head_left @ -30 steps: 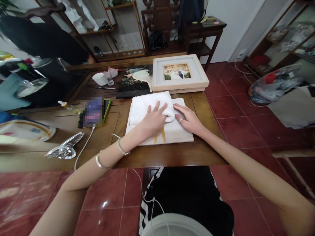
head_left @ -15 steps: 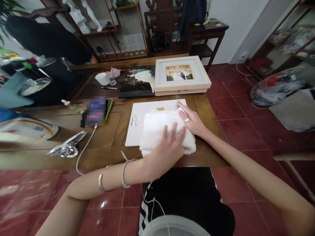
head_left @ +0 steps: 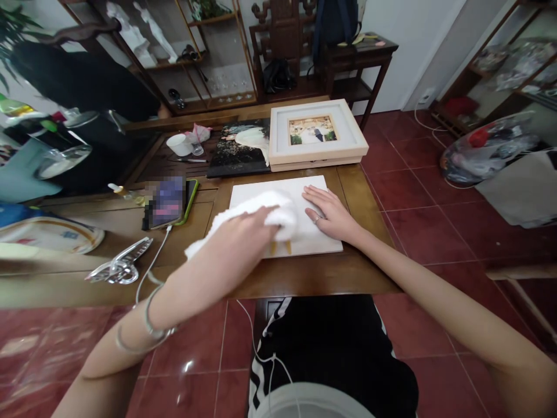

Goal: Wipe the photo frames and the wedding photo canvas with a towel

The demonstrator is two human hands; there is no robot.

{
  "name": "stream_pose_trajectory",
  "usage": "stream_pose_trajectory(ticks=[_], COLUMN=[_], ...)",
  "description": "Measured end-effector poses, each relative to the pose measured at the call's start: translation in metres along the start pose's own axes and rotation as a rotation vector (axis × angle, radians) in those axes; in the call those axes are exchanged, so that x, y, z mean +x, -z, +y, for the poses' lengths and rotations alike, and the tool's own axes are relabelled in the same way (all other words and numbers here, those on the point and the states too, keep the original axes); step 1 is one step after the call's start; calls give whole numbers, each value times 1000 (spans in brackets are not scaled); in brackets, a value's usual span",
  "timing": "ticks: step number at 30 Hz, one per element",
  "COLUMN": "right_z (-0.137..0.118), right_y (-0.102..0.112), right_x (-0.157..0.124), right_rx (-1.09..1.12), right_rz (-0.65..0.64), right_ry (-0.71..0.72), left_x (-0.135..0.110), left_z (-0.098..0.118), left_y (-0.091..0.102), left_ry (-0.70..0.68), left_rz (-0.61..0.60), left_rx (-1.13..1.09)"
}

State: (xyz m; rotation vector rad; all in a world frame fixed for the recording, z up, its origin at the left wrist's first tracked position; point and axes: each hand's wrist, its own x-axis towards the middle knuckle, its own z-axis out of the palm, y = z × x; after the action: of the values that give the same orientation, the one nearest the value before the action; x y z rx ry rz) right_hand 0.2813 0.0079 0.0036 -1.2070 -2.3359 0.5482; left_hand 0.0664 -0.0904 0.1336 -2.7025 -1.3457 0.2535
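A flat white board (head_left: 300, 188) lies on the wooden table near its front edge. My left hand (head_left: 246, 235) is closed round a bunched white towel (head_left: 256, 203), which rests over the board's left part and hangs past its left side. On the right part of the board my right hand (head_left: 328, 213) lies flat, fingers stretched out, a ring on one of them. Yellow marks (head_left: 281, 248) show near the board's lower edge; the towel and my left hand hide much of the rest.
Behind the board are a framed photo (head_left: 314, 130) on a box and a dark photo panel (head_left: 239, 148). To the left lie a phone (head_left: 167, 200) with a white cable, a clear hair clip (head_left: 119, 264) and a small dropper bottle (head_left: 126, 193). A white cup (head_left: 179, 145) stands farther back.
My left hand has gathered up the towel and moved it left across the board, uncovering the yellow marks at the lower edge. My right hand stays on the board's right side.
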Motion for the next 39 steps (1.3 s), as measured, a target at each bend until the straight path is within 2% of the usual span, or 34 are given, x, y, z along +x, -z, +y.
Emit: stream_pose_trajectory(ticks=[2,4,8,11,13,16,19,22,30,35,39], right_z=[1,3,6,7,7,4,2,1,0,-1,0], right_y=[-1,-2,-4,-5,-4,-4,-3,-3,-1,1,0], right_x=[0,0,2,3,3,3,2,1,1,1,1], right_rx=[0,0,-6,-13,-16,-16,-11,-5,14,15,6], right_rz=[12,24,66,75,67,49,25,11,21,26,26], right_ry=[6,20,55,58,53,32,12,7,16,19,7], left_x=[26,55,113,142,150,144,125,107,92,75,41], left_z=[-19,-33,-46,-47,-49,-58,-70,-71,-32,-10,21], left_y=[-4,-9,-9,-6,-8,-15,-25,-35,-68,-60,-52], left_ry=[39,-30,-199,-239,-209,-129,-90,-55,-49,-26,-47], left_rz=[-18,68,108,49,-38,-112,-111,-100,1,-23,-33], left_rx=[-37,-116,-281,-341,-348,-320,-229,-157,26,94,108])
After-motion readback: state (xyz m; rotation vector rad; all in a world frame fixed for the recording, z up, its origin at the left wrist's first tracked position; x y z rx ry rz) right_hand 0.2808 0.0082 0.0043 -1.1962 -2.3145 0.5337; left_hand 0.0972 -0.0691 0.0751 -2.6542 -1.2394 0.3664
